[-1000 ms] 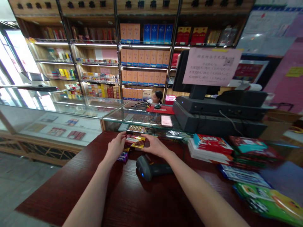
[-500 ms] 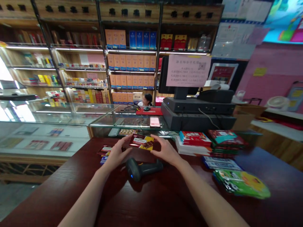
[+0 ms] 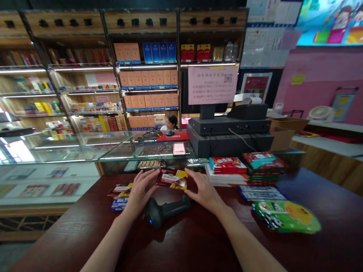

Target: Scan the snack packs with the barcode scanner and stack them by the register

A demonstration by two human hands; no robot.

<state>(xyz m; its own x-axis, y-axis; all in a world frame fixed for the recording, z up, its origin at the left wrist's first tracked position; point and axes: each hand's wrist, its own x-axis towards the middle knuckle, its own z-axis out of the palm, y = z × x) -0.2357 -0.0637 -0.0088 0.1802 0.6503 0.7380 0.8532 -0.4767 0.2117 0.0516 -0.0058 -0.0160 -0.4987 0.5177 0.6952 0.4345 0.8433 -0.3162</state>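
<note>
Your left hand (image 3: pixel 142 191): spread, fingertips at the chocolate bar packet's (image 3: pixel 172 178) left edge
Your right hand (image 3: pixel 203 192): spread, fingertips at its right edge
Change: packet now apart from the small packets (image 3: pixel 120 197), left of your left hand's fingertips

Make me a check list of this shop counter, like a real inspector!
Surface: dark red wooden counter, shiny.
Main thing: red and yellow chocolate packet, between the hands.
Clutter: handheld barcode scanner in front of the packet; small packets left of the left hand; stacked red packs and a green packet to the right.
Hands: left hand and right hand at the packet's sides, fingers spread; cannot tell if they grip it.
Cables: black cables on the glass display case.
Surroundings: shelves of orange boxes; a person beyond the case.
</note>
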